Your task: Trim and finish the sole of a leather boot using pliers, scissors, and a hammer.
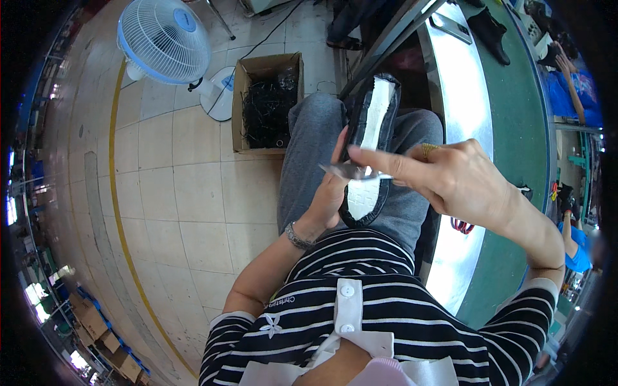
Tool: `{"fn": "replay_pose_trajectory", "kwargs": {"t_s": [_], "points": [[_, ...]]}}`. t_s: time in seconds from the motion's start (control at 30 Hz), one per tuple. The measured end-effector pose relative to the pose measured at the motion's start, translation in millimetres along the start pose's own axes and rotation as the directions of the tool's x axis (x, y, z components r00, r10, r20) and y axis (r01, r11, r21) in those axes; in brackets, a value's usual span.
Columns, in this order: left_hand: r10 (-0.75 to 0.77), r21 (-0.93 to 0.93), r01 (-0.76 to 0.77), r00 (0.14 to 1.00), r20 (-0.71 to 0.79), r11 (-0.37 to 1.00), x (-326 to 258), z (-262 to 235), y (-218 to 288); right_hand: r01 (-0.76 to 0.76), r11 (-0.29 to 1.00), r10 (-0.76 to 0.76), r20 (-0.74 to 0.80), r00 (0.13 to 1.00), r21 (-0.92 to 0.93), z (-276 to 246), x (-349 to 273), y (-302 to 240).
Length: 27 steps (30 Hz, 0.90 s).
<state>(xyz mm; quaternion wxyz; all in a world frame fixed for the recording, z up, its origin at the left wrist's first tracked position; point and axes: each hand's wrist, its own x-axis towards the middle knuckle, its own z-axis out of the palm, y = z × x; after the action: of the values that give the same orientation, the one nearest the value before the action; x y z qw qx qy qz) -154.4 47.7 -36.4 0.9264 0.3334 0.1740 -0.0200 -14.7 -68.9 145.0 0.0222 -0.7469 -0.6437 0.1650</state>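
Observation:
A black shoe upper (pixel 365 199) lies sole-up across my lap, with a white sole board framed by its dark folded edge. My left hand (pixel 329 196) is wrapped around its left side near the middle. My right hand (pixel 450 177) is closed on a small shiny metal tool (pixel 349 170), held across the white sole. Motion smears the tool, so I cannot make out its kind. The right index finger is stretched along above the tool.
A steel ledge (pixel 465 128) runs along my right, carrying a phone (pixel 450 27) and a red cord loop (pixel 461 225). Beyond it, a black boot (pixel 490 33) lies on the green belt (pixel 515 122). At left stand a cardboard box (pixel 237 122) of black scraps and a fan (pixel 164 42).

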Motion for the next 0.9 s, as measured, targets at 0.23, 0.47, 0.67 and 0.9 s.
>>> {"fn": "replay_pose_trajectory", "kwargs": {"t_s": [0.23, 0.47, 0.67, 0.9], "points": [[-0.085, -0.127, 0.103, 0.986, 0.140, 0.986, 7.3, -10.8, 6.4, 0.007, 0.974, 0.040, 0.201, 0.979, -0.229, 29.2, 12.2, 7.2], [-0.204, -0.130, 0.231, 0.960, 0.193, 0.964, 5.5, -12.2, 14.0, -0.052, 0.999, 0.052, 0.086, 0.995, -0.004, 46.6, 10.4, 5.4], [-0.244, -0.240, 0.280, 0.955, 0.169, 0.930, 4.1, -15.4, 15.5, -0.041, 0.999, 0.045, -0.115, 0.992, 0.031, 39.6, 5.4, -14.6], [-0.297, -0.112, 0.314, 0.944, 0.146, 0.943, 5.3, -17.4, 14.0, -0.043, 0.983, 0.064, 0.116, 0.991, -0.177, 33.6, 11.3, -19.2]]}}
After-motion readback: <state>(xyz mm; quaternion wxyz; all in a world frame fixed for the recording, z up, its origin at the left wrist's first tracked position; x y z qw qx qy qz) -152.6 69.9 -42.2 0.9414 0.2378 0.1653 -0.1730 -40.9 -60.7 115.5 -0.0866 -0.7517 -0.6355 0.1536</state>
